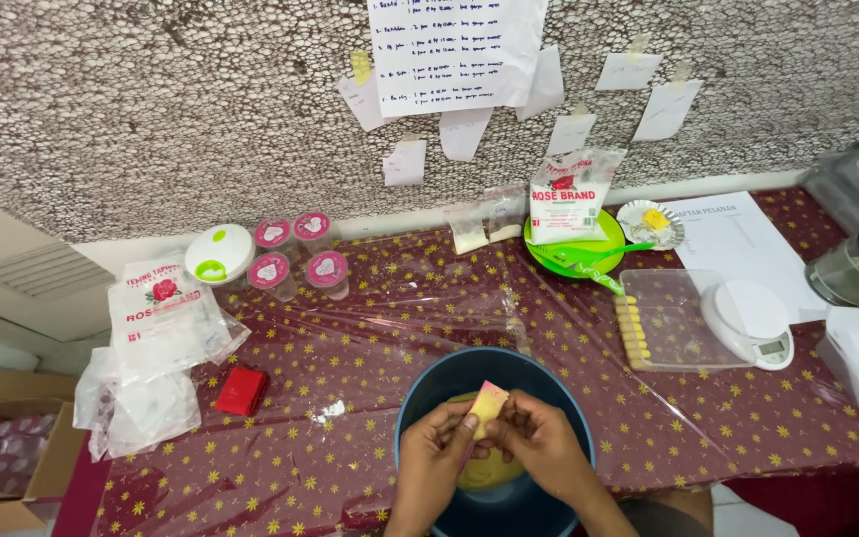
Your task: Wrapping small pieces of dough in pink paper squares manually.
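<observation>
A counter [370, 328] covered in a maroon cloth with yellow stars under clear plastic is being viewed from above, set against a speckled wall hung with paper notes. Over a dark blue bowl [420, 388] at the near edge, a small yellowish piece of dough [489, 404] is being held up and shaped between the left hand [436, 449] and the right hand [539, 443]; the fingers of both are being pressed together on it, thumbs and forefingers pinching its lower part. A larger yellow mass [489, 472] is lying in the bowl beneath them.

As a judgement, the piece is best being kept over the bowl so that crumbs are being caught, with light, even pressure from both sides so that it is not being torn.

To the right, a row of small pale pieces [633, 328] is being kept in a clear tray [678, 318] beside a white kitchen scale [753, 323]. The bowl's near rim is being cut off by the frame's lower edge, much of the yellow mass is being hidden by the hands, and the exact form of the held piece cannot be made out
</observation>
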